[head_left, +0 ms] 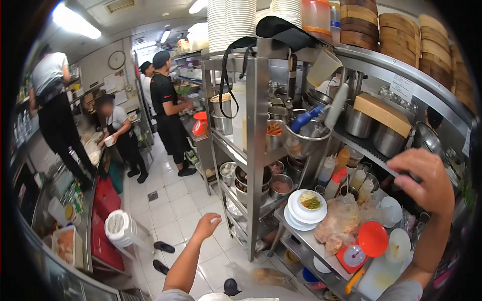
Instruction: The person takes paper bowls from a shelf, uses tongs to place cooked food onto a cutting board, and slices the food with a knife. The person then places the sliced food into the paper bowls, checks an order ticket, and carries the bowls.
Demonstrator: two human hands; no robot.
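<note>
While the left hand (pixel 206 227) hangs over the white tiled floor (pixel 175 193), its fingers loosely bent with nothing visible in them, the right hand (pixel 426 173) is raised before the dark metal shelf (pixel 365 153), thumb and fingers apart and gripping nothing that shows; whether it touches the shelf's front edge cannot be told. That shelf runs above the worktop on the right, bearing two round stainless-steel pots (pixel 389 142) with a long brown cardboard box (pixel 382 115) lying across them. Nearest the left hand is the tall square-posted steel rack (pixel 258 150), just to its right, loaded with metal bowls and pots. Below the right hand, the worktop carries stacked round white plates (pixel 292 220), topped by a small dish of food, beside a clear plastic bag (pixel 335 223) with pale orange-pink contents. Next to the bag stands a red kitchen scale (pixel 354 255) with a round white dial, and a round orange-red dish (pixel 373 239) sits against it. Beyond the rack, a person in black (pixel 163 108) stands turned toward a counter.
</note>
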